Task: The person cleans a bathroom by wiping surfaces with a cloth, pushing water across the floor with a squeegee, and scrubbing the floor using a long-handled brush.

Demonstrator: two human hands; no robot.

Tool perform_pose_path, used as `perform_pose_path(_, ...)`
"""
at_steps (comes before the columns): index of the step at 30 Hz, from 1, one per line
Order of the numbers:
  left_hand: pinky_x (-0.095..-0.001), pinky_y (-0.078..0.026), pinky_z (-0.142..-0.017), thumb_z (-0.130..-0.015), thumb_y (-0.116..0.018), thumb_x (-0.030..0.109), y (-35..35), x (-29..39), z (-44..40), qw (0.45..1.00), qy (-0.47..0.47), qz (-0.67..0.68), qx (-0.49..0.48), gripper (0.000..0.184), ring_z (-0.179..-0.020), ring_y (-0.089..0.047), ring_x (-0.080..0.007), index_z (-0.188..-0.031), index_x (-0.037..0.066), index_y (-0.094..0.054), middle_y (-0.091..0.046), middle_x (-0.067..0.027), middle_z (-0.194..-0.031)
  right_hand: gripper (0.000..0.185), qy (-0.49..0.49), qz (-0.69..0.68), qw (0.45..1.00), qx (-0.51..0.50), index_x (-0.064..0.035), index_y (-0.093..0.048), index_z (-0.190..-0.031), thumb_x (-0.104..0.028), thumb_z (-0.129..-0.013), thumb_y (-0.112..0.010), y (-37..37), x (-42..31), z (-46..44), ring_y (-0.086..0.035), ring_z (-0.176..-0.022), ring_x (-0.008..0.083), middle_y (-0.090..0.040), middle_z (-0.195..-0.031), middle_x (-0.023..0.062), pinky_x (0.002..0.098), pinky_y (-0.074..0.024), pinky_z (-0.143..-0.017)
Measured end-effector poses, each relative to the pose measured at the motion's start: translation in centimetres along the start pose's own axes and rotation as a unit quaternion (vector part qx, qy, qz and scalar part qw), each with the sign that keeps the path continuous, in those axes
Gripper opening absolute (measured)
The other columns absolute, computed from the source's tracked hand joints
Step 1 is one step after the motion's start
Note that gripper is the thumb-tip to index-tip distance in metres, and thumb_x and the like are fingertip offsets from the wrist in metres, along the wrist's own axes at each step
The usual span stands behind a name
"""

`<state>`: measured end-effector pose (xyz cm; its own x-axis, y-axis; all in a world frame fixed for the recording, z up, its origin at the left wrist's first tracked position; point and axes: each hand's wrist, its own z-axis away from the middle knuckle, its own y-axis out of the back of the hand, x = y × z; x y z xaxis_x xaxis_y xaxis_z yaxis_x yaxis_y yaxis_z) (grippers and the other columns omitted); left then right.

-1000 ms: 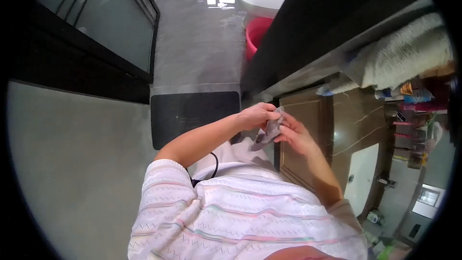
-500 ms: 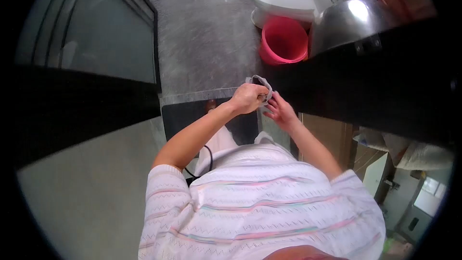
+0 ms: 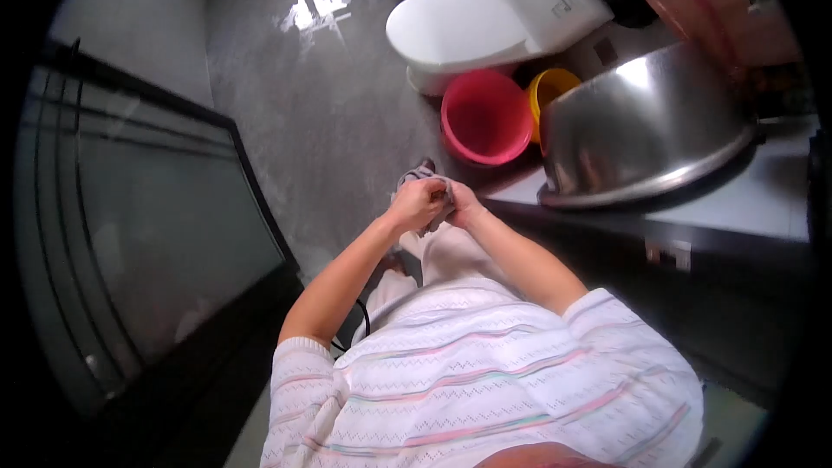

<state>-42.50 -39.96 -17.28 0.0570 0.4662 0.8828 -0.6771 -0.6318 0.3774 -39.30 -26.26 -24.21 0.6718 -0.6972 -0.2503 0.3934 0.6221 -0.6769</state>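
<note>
A small crumpled grey cloth (image 3: 436, 224) is bunched between my two hands, in front of my waist. My left hand (image 3: 418, 204) is closed on it from the left, fingers bent over the fabric. Against its right side is my right hand (image 3: 464, 205), also closed on the cloth, its fingertips partly hidden behind the folds. The hands are almost touching. Below them show my light trousers and a brown shoe (image 3: 393, 263).
A pink bucket (image 3: 487, 118) stands ahead on the right, beside a yellow bucket (image 3: 555, 87) and a white toilet (image 3: 468, 22). A large metal basin (image 3: 646, 126) rests on a ledge (image 3: 745, 195) at the right. On the left is a dark-framed glass door (image 3: 165, 217).
The view has moved forward into the room, bringing the toilet, buckets and basin more fully into sight. My right hand, fingers spread half a second ago, has closed on the cloth.
</note>
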Motion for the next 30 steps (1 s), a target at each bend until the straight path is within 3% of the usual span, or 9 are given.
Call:
perform_pose_path(3, -0.0307, -0.046, -0.062, -0.074, -0.056, 0.008, 4.3, -1.5, -5.9, 0.992, 0.003, -0.123, -0.004, 0.021, -0.07, -0.06, -0.0189, -0.093, 0.003, -0.06, -0.063, -0.0111, -0.08, 0.024, 0.033, 0.031, 0.999, 0.021, -0.0049, -0.059, -0.1, -0.021, -0.086, -0.048, -0.1, -4.5, -7.2, -0.059, -0.087, 0.0195, -0.061, -0.095, 0.0074, 0.0363, -0.0482, -0.078)
perform_pose_path(8, -0.0253, -0.046, -0.061, -0.078, -0.054, 0.008, 9.1, -6.5, -15.4, 0.985, 0.133, 0.084, 0.07, 0.023, -0.069, -0.055, -0.0107, -0.099, 0.002, -0.061, -0.061, -0.0029, -0.079, 0.022, -0.021, 0.005, 0.999, 0.029, -0.0053, -0.061, -0.096, -0.021, -0.084, -0.051, 1.2, -15.4, -13.7, -0.062, -0.08, 0.0212, -0.063, -0.094, 0.0083, 0.0365, -0.0505, -0.075)
perform_pose_path(11, -0.0238, -0.044, -0.059, -0.078, -0.053, 0.007, 10.8, -8.4, -19.1, 0.971, 0.186, 0.108, 0.103, 0.023, -0.067, -0.052, -0.0089, -0.099, 0.001, -0.06, -0.059, -0.002, -0.077, 0.018, 0.062, 0.023, 0.989, 0.135, -0.0063, -0.06, -0.094, -0.017, -0.083, -0.051, 4.0, -21.3, -16.6, -0.061, -0.08, 0.0226, -0.062, -0.09, 0.0085, 0.0388, -0.0501, -0.075)
perform_pose_path(14, -0.0283, -0.048, -0.069, -0.074, -0.052, 0.009, 9.3, -14.3, -22.0, 0.975, 0.206, 0.076, 0.042, 0.026, -0.072, -0.062, -0.02, -0.098, 0.003, -0.061, -0.065, -0.0108, -0.081, 0.015, 0.237, 0.031, 0.938, 0.252, -0.006, -0.06, -0.093, -0.011, -0.08, -0.055, 7.9, -26.0, -20.2, -0.06, -0.078, 0.018, -0.061, -0.09, 0.0061, 0.0335, -0.0489, -0.072)
perform_pose_path(20, -0.0339, -0.047, -0.074, -0.073, -0.05, 0.011, 6.3, -19.4, -27.4, 0.967, 0.22, 0.033, -0.121, 0.027, -0.082, -0.062, -0.0265, -0.096, 0.005, -0.062, -0.064, -0.0131, -0.09, 0.031, 0.359, 0.133, 0.878, 0.287, 0.0002, -0.053, -0.112, -0.009, -0.083, -0.053, 14.3, -37.4, -25.1, -0.056, -0.092, 0.0161, -0.058, -0.106, 0.007, 0.0305, -0.0444, -0.082)
perform_pose_path(24, -0.0391, -0.046, -0.076, -0.073, -0.05, 0.013, 2.5, -24.9, -29.0, 0.957, 0.215, 0.033, -0.194, 0.025, -0.084, -0.059, -0.0326, -0.094, 0.007, -0.063, -0.062, -0.015, -0.092, 0.047, 0.366, 0.497, 0.684, 0.388, 0.0004, -0.045, -0.122, -0.027, -0.084, -0.052, 13.9, -41.6, -29.0, -0.039, -0.12, 0.0245, -0.042, -0.129, 0.0164, 0.0302, -0.0297, -0.099)
perform_pose_path(25, -0.0404, -0.046, -0.075, -0.073, -0.05, 0.015, 2.3, -25.4, -29.1, 0.961, 0.21, 0.034, -0.179, 0.025, -0.083, -0.059, -0.0337, -0.093, 0.008, -0.063, -0.061, -0.0167, -0.089, 0.057, 0.326, 0.596, 0.602, 0.42, -0.0012, -0.038, -0.128, -0.039, -0.085, -0.046, 14.1, -42.3, -30.9, -0.027, -0.127, 0.0289, -0.031, -0.136, 0.0182, 0.0378, -0.0224, -0.103)
perform_pose_path(28, -0.0301, -0.047, -0.065, -0.071, -0.052, 0.008, -0.1, -29.0, -28.4, 0.966, 0.208, 0.03, -0.15, 0.022, -0.068, -0.06, -0.0201, -0.09, 0.005, -0.064, -0.062, -0.0112, -0.072, 0.064, 0.294, 0.685, 0.374, 0.552, -0.0033, -0.027, -0.134, -0.042, -0.086, -0.042, 15.0, -39.0, -36.1, -0.016, -0.131, 0.032, -0.02, -0.141, 0.0173, 0.0472, -0.0144, -0.104)
perform_pose_path(30, -0.03, -0.046, -0.066, -0.073, -0.052, 0.009, -1.1, -30.2, -28.4, 0.95, 0.256, 0.058, -0.166, 0.022, -0.067, -0.059, -0.0209, -0.09, 0.005, -0.064, -0.062, -0.0114, -0.074, 0.065, 0.324, 0.698, 0.381, 0.512, -0.003, -0.02, -0.136, -0.038, -0.085, -0.042, 13.4, -35.7, -37.1, -0.01, -0.132, 0.0351, -0.013, -0.143, 0.0186, 0.0528, -0.0075, -0.104)
